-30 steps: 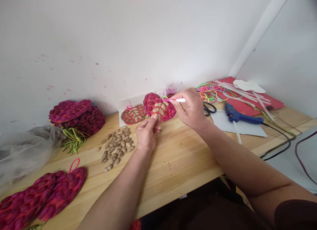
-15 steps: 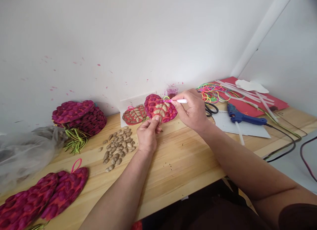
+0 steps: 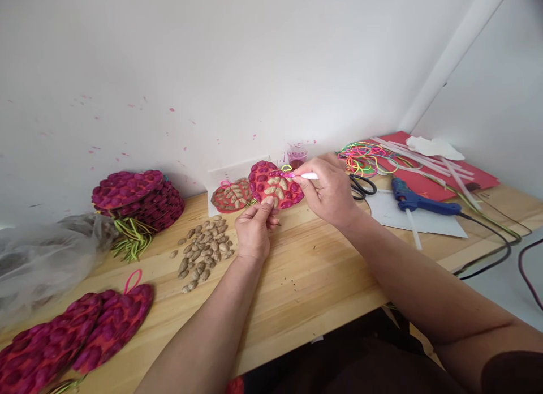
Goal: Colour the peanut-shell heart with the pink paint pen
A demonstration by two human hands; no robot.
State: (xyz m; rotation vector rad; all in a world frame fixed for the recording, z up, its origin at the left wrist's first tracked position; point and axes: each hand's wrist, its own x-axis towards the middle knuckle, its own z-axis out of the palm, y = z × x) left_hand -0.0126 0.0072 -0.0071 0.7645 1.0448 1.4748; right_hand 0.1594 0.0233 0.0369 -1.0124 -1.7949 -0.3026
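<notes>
My left hand (image 3: 254,227) pinches the lower edge of a round red disc (image 3: 259,185) covered in peanut shells and tilted up off the table. Its outer shells are magenta, while several shells (image 3: 276,185) in the middle are bare tan. A white-handled paintbrush (image 3: 309,176) is gripped in the fingers of my right hand (image 3: 328,190), its pink-stained end against the disc's upper part. Behind the disc stands a clear plastic cup (image 3: 296,153) smeared with pink paint. Just left of it, another red disc (image 3: 231,195) with unpainted shells lies on white paper.
Loose peanut shells (image 3: 206,247) lie left of my left forearm. Painted discs are stacked (image 3: 138,196) at the back left; more painted discs (image 3: 114,320) lie in front. To the right are scissors (image 3: 362,185), a blue glue gun (image 3: 424,202), coloured cords (image 3: 362,158) and glue sticks (image 3: 460,181).
The brush end has shifted slightly right across the upper part of the disc. My left hand keeps its hold, and the whole view has moved a little.
</notes>
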